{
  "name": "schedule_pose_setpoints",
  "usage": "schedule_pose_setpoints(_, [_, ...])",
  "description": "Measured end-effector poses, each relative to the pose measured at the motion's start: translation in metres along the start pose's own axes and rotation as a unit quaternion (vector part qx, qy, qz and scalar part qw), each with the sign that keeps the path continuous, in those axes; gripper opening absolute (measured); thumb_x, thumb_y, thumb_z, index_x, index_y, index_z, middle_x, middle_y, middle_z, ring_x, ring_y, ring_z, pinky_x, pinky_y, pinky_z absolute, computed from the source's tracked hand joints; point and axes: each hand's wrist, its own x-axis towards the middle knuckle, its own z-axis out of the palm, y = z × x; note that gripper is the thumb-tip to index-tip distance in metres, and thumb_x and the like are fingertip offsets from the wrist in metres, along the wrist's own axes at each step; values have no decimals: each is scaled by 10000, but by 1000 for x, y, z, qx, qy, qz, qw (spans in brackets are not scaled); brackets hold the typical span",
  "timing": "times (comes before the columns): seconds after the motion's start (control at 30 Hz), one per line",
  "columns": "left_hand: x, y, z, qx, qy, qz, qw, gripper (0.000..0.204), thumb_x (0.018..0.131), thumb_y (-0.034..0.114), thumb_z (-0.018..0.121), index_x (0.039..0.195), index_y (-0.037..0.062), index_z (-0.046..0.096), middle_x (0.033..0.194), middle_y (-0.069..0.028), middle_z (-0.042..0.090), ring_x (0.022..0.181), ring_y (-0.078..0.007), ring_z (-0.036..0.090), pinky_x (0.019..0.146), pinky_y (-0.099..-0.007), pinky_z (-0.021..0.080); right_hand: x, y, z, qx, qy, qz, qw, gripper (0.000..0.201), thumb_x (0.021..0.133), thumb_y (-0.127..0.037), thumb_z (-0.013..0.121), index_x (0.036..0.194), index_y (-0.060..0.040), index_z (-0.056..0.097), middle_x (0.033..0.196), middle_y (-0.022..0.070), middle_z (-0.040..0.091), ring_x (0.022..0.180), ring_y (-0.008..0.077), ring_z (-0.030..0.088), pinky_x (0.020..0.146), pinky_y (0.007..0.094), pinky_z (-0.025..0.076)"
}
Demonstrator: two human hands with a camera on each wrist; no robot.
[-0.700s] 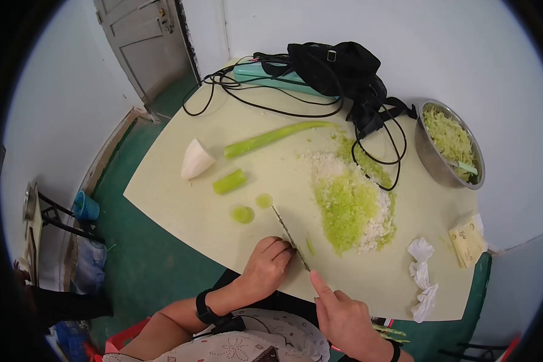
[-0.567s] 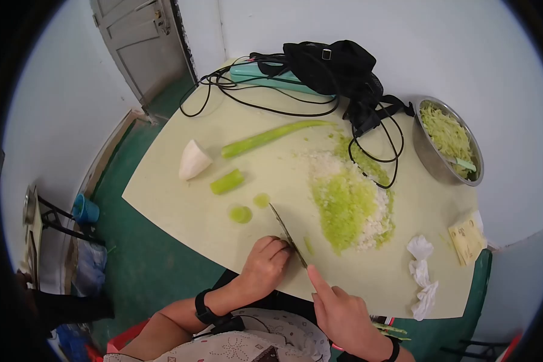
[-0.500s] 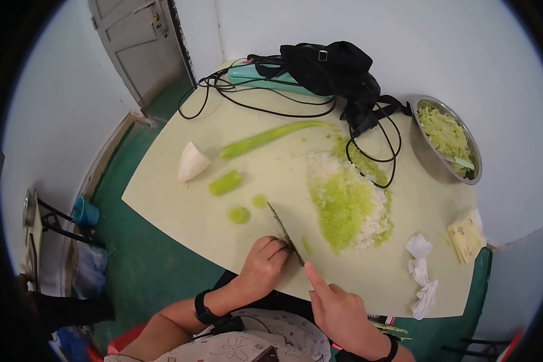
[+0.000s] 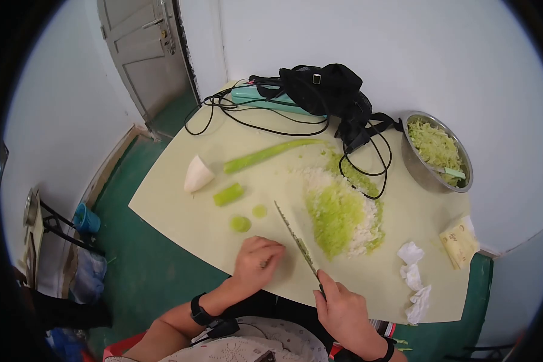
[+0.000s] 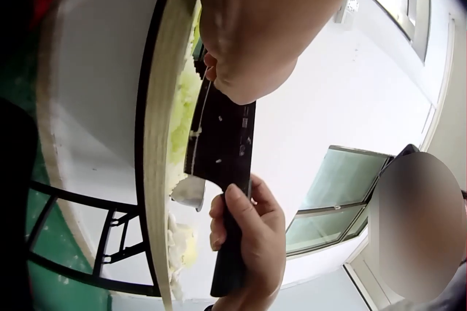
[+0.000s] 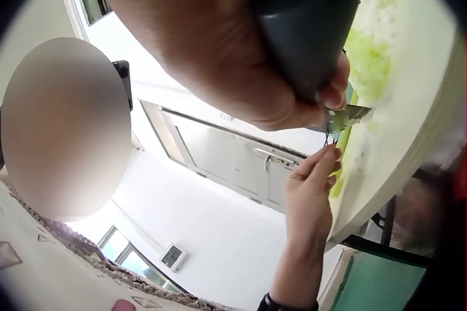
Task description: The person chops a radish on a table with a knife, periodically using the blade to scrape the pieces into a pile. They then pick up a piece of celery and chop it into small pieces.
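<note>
My right hand (image 4: 344, 306) grips the black handle of a cleaver (image 4: 295, 238). Its dark broad blade, specked with chopped bits, shows face-on in the left wrist view. Just left of the blade is my left hand (image 4: 256, 260), fingers curled in and thumb against them, with small dark-green specks on the fingers. Ahead of the hands lie green stem slices (image 4: 240, 224), a short stem piece (image 4: 228, 194), a long green stem (image 4: 271, 154) and a white tapered vegetable chunk (image 4: 198, 174). Right of the cleaver spreads a pile of finely chopped green and white vegetable (image 4: 338, 220).
A steel bowl (image 4: 425, 172) of shredded green vegetable stands at the back right. Black cables and a black bag (image 4: 326, 84) lie along the back, over a teal case (image 4: 247, 95). Crumpled tissues (image 4: 411, 274) and a yellow tissue pack (image 4: 460, 242) are at the right edge.
My left hand has come away from the blade to the left. The cleaver, still in my right hand, has shifted slightly right. The head view has tilted up a little.
</note>
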Motion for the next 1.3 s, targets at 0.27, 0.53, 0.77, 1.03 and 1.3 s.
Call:
schedule_pose_setpoints(0.27, [58,11,-59,24,-15,33,999,138,726,84,735,859,59,707,874,-79,607,872,-265,565,808,-344,445,-15,6,2,-97,-5,-77,992,310,802,-135,654,1074,-22,559,705,75,542,573,234,595,474,337,478])
schedule_pose_setpoints(0.53, [107,11,-30,-2,-468,134,873,160,760,154,718,899,75,715,929,-68,628,991,-252,530,871,-367,408,-16,1,-1,-175,-24,-132,975,338,737,-82,614,1053,17,544,704,51,502,578,176,579,461,292,461])
schedule_pose_setpoints(0.77, [110,6,-14,18,-555,134,821,163,803,142,696,945,63,698,918,-53,647,973,-231,552,921,-384,372,-14,2,-4,-171,-29,-142,975,341,741,-74,595,1061,25,537,707,50,492,577,168,574,455,283,457])
schedule_pose_setpoints(1.03, [112,-15,2,9,-535,194,822,139,763,90,698,896,47,694,870,-61,650,916,-261,565,776,-370,456,-25,11,-3,-177,-35,-163,970,367,737,-87,601,1083,27,558,697,51,472,569,163,552,464,286,442])
schedule_pose_setpoints(1.3, [121,-18,2,-44,-524,130,841,124,817,84,655,929,42,693,890,-82,647,926,-275,564,805,-358,461,-38,5,-13,-166,-4,-153,974,368,741,-66,610,1091,38,565,720,84,510,596,190,563,487,265,467])
